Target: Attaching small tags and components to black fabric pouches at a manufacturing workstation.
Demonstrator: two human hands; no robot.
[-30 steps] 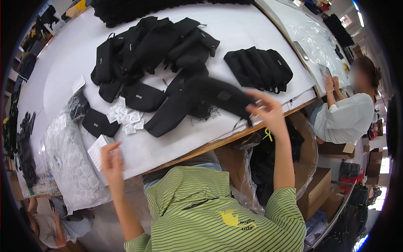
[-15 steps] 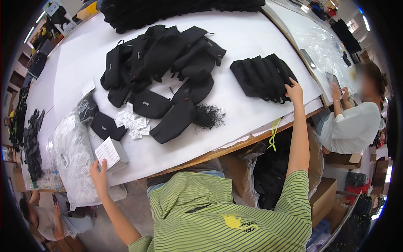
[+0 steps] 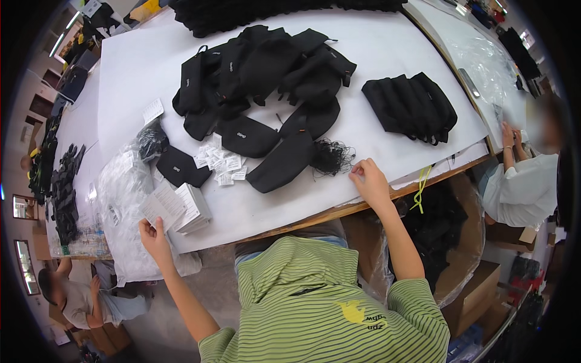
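Observation:
My left hand (image 3: 156,241) pinches a white printed card (image 3: 163,206) by its lower corner. Beside this card stands a stack of similar white cards (image 3: 195,209). My right hand (image 3: 371,183) is at the edge of a tangle of thin black cords (image 3: 331,158); its fingers are bent together, and what they hold, if anything, is too small to tell. A small black fabric pouch (image 3: 181,167) lies behind the card stack, beside a heap of small white labels (image 3: 221,158). More black pouches (image 3: 260,66) form a loose ring. To the right, several folded black pouches (image 3: 410,109) lie in a row.
Clear plastic bags (image 3: 127,199) cover the table's left end. A long pile of black items (image 3: 284,13) runs along the back. Below the front edge stands an open carton (image 3: 469,266) lined with plastic. Other people are at the right (image 3: 523,187) and lower left (image 3: 85,302).
My right hand has left the row of black pouches and moved left to the cords. My left hand has drawn a card off the stack. The view has shifted slightly.

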